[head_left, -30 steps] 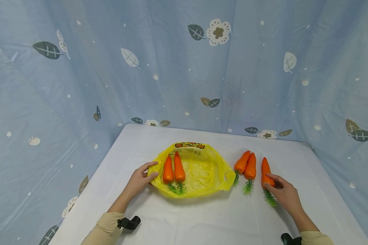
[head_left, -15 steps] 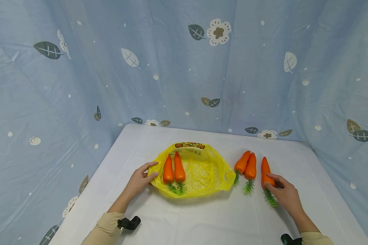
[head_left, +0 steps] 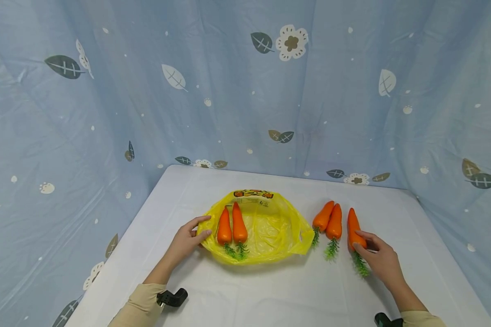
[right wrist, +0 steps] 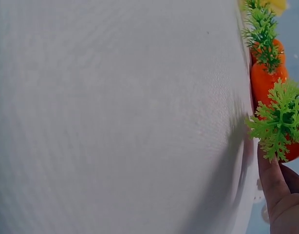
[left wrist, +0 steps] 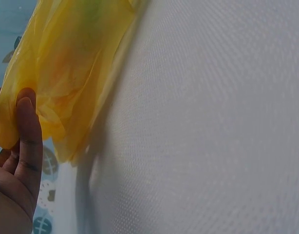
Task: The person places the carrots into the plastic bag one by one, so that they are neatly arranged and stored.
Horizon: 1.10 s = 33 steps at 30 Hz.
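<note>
Curtain (head_left: pixel 229 104) in pale blue, printed with leaves and flowers, hangs behind the far edge of the white-covered desk (head_left: pixel 262 295) in the head view. Nearer the desk's far left corner than its far right one, a yellow plastic bag (head_left: pixel 274 231) lies with its mouth open, and the left bagged carrot (head_left: pixel 224 228) and right bagged carrot (head_left: pixel 239 225) lie in its left part, tips toward the far edge. The left hand (head_left: pixel 187 237) pinches the bag's left rim between thumb and fingers. Just beside the bag, toward the desk's right edge, lie the slanted carrot (head_left: pixel 323 217) and the straighter carrot (head_left: pixel 334 223), side by side. Beyond these, still nearer that edge, the right hand (head_left: pixel 379 259) pinches the thick end of the rightmost carrot (head_left: pixel 353 227) (whether it rests on the desk or is slightly raised, I cannot tell), its green top (head_left: pixel 360 266) pointing to the near side. In the left wrist view the thumb presses the bag's yellow film from one side, fingers partly showing behind it, and blurred orange shows through. In the right wrist view the green top hides much of the held carrot, a finger lies against it, and the loose pair shows behind.
</note>
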Available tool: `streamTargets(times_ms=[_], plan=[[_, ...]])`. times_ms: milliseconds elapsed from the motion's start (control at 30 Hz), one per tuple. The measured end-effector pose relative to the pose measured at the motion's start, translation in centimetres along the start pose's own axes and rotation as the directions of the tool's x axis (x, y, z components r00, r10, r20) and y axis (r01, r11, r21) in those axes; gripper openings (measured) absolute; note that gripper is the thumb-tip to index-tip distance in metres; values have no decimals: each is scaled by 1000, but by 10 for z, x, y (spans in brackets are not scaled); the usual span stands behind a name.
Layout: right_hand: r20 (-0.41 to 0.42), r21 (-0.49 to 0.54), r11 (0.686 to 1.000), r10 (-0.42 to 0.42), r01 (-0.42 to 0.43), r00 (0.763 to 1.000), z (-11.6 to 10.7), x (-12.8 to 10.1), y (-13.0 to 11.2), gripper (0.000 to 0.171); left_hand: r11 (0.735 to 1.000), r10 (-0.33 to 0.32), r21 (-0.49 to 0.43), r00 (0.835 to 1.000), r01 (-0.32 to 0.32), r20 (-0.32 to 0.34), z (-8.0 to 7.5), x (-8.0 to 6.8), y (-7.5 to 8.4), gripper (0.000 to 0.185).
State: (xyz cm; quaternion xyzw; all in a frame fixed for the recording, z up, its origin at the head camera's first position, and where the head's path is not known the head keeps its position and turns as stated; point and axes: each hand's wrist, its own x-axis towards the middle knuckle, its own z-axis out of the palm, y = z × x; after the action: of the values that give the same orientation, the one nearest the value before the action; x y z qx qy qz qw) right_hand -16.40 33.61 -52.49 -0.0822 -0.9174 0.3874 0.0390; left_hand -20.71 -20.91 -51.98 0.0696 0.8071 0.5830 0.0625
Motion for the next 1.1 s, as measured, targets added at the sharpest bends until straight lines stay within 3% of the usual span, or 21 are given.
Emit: streamTargets(times_ms=[533, 1100], plan=[[-5, 15, 1000, -26, 26, 1000, 2, -2, -2, 55, 1000, -5, -17, 1000, 5, 6, 0, -1, 3, 51], [-24, 77, 991, -109, 111, 994, 1, -6, -13, 48, 1000, -6, -2, 1000, 6, -1, 1, -1, 2, 51]])
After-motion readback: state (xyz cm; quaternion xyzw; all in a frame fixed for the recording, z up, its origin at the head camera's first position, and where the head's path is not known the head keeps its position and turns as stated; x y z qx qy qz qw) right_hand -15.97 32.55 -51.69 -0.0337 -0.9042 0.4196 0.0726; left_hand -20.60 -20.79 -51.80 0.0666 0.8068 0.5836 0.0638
